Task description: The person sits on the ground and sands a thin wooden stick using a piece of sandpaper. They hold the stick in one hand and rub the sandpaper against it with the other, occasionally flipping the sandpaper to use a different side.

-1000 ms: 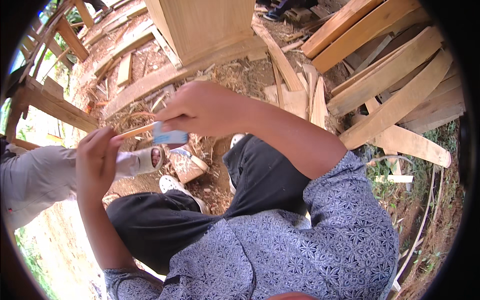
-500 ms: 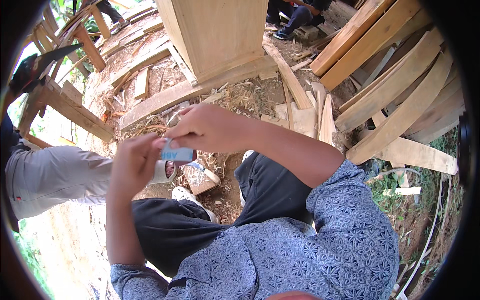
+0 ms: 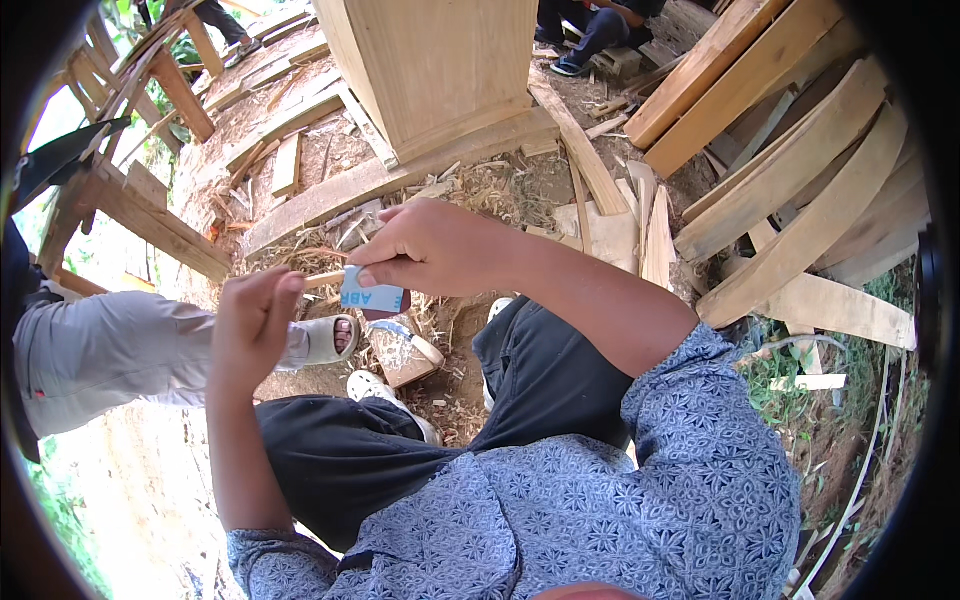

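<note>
My left hand [image 3: 255, 318] is closed on one end of a thin wooden stick [image 3: 322, 279]. In my right hand [image 3: 428, 248], pinched between thumb and fingers, is a piece of sandpaper [image 3: 370, 292] with a light blue printed back and a reddish-brown grit side. The sandpaper lies against the stick, and the right hand hides the stick's far end. Below the sandpaper, a knife [image 3: 424, 349] with a pale handle rests on a small wood block [image 3: 400, 368] near my feet.
A large wooden panelled piece [image 3: 445, 75] stands ahead on a plank. Boards [image 3: 800, 180] lean at the right. Wood shavings [image 3: 470, 200] litter the ground. Close on the left is a person's trousered leg [image 3: 120, 345] with a sandalled foot; another person [image 3: 590, 30] sits at the back.
My right hand and the sandpaper have shifted a little to the right, away from my left hand. More of the stick now shows between them. My left hand has moved slightly left.
</note>
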`<state>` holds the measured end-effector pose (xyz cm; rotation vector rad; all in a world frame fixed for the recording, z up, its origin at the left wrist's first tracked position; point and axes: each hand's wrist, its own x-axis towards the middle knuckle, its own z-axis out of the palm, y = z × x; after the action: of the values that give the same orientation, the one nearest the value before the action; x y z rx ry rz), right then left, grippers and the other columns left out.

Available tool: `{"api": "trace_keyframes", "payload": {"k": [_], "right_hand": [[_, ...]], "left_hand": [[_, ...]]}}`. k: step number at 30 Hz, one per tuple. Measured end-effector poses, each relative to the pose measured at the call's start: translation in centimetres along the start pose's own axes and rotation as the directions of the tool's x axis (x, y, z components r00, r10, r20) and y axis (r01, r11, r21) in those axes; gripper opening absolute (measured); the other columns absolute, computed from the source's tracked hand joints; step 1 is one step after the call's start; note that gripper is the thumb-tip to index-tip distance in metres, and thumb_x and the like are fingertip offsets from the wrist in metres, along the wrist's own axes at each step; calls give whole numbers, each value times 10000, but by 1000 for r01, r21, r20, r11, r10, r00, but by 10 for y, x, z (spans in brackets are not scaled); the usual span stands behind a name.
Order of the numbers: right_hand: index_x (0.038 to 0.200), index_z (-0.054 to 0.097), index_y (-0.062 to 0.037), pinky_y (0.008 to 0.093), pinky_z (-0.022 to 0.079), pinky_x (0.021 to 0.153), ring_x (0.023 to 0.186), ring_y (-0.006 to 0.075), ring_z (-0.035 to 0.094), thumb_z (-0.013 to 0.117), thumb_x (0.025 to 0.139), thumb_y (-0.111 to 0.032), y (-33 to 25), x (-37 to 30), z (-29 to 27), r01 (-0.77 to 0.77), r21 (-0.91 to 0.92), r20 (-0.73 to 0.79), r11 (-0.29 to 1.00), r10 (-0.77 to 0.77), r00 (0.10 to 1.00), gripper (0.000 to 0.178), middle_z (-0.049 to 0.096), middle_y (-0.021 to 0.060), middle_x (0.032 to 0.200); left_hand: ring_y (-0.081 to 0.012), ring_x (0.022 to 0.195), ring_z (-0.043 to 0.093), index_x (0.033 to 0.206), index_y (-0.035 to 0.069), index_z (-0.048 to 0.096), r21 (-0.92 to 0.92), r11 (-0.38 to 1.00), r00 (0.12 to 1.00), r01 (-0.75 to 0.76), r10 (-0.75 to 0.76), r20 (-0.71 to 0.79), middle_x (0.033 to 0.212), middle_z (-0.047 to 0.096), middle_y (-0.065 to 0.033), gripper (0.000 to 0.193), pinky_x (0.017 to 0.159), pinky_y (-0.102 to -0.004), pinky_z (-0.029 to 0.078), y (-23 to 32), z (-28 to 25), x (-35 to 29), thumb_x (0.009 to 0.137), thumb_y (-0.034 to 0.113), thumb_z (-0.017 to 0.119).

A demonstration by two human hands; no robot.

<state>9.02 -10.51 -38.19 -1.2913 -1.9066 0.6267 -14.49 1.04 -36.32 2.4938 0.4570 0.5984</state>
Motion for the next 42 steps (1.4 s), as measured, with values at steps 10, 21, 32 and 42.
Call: {"api": "trace_keyframes", "payload": {"k": [10, 21, 32, 42], "right_hand": [[1085, 738, -99, 413, 475, 1032, 741, 313, 677, 675, 901, -230, -3, -2, -1, -89, -51, 23, 995, 90, 996, 234, 681, 159, 787], [1063, 734, -57, 389, 427, 1105, 784, 327, 692, 656, 923, -196, 13, -13, -7, -135, -97, -41, 986, 131, 990, 213, 688, 198, 827], [1107, 729, -54, 399, 434, 1100, 798, 278, 703, 653, 936, -238, 3, 7, 8, 15, -205, 6, 979, -14, 1000, 262, 693, 187, 819], [1144, 730, -76, 355, 562, 709, 745, 223, 717, 618, 956, -321, -3, 10, 5, -12, -168, 64, 986, 23, 998, 329, 740, 135, 903]], "left_hand": [[-88, 530, 329, 690, 24, 492, -143, 985, 992, 99, -108, -58, 569, 404, 37, 428, 484, -313, 264, 3, -9, -3, 1061, 237, 493], [-226, 470, 407, 900, -35, 688, -227, 956, 976, 188, -208, -69, 579, 459, -195, 285, 484, -377, 367, -24, -22, -14, 1006, 207, 581], [-142, 511, 444, 928, -39, 669, -177, 983, 989, 49, -73, -128, 580, 488, -108, 312, 491, -341, 370, -16, 4, -8, 1029, 233, 555], [-73, 581, 428, 1017, -13, 655, -242, 961, 991, 136, -129, 48, 635, 501, 10, 212, 486, -292, 324, -7, 5, -11, 1030, 169, 548]]}}
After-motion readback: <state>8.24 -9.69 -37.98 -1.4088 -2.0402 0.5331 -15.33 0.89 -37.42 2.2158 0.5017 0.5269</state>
